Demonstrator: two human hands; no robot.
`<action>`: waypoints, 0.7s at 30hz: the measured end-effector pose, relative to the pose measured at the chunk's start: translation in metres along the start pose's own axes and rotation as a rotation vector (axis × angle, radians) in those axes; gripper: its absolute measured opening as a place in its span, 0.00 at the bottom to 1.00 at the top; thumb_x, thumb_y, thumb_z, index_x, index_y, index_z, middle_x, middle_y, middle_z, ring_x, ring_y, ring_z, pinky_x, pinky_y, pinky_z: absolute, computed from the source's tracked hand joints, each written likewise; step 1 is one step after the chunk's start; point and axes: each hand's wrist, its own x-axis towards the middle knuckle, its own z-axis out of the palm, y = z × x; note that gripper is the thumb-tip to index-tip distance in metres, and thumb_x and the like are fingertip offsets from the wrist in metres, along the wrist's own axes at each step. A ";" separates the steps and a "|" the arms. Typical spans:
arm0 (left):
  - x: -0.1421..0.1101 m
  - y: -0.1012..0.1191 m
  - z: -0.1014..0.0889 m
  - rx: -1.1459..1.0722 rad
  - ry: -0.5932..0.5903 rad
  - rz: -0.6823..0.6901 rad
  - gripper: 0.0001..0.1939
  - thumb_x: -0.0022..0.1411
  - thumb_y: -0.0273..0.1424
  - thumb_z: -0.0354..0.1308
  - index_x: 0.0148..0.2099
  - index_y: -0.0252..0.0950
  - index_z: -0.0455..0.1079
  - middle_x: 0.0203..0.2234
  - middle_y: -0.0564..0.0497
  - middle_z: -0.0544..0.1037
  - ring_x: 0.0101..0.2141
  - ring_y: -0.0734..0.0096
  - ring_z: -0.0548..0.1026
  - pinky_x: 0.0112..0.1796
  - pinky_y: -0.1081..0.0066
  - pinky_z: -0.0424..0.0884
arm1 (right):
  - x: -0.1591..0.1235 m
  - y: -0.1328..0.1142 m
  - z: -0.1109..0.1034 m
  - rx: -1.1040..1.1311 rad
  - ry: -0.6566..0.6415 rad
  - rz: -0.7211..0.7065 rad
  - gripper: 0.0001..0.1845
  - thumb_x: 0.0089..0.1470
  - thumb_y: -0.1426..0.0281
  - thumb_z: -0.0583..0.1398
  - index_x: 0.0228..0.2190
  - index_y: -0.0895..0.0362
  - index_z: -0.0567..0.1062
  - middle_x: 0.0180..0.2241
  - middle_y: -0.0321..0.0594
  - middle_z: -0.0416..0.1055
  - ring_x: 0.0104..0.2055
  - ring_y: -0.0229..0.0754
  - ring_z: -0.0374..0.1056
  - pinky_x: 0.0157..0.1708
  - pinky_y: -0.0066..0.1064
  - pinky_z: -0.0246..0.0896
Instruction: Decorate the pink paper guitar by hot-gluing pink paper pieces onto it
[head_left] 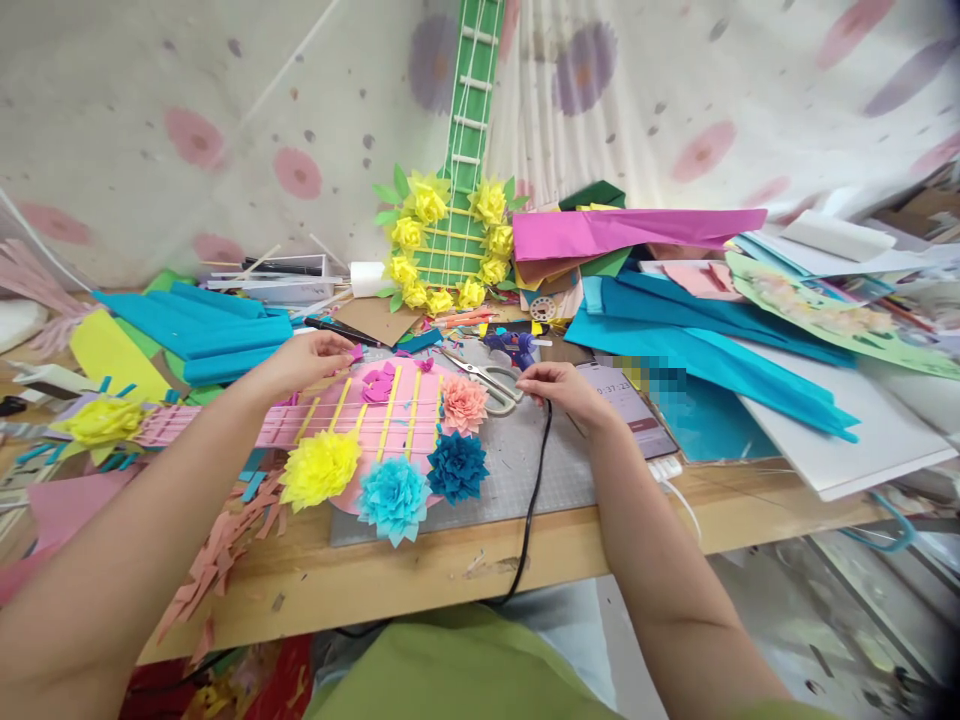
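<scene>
A pink paper guitar [367, 470] lies on the grey cutting mat [555, 480], trimmed with yellow strips, white strings and paper flowers in yellow, light blue, dark blue and coral. Loosely curled over its upper left edge, my left hand [319, 355] has a small magenta paper piece [356, 352] at its fingertips. More magenta paper [380, 383] rests on the guitar body. My right hand [559, 388] is pinched closed beside the handles of the scissors [491, 385]; what is between its fingers is hidden. A black cord [534, 490] runs down from under it. Just behind is a blue glue gun [514, 347].
A green paper guitar [457, 240] with yellow flowers stands against the curtain. Blue crepe paper [210, 330] lies at left, with more folded paper [637, 230] at right. A phone [619, 400] is right of my hand. Coral scraps [214, 570] lie near the table edge.
</scene>
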 end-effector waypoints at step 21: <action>0.036 0.032 0.045 0.691 -0.246 0.119 0.07 0.41 0.25 0.62 0.28 0.38 0.75 0.22 0.54 0.79 0.28 0.67 0.76 0.28 0.75 0.64 | 0.021 0.043 0.010 -0.390 0.634 -0.215 0.28 0.42 0.46 0.64 0.35 0.56 0.69 0.36 0.44 0.67 0.35 0.43 0.64 0.36 0.38 0.64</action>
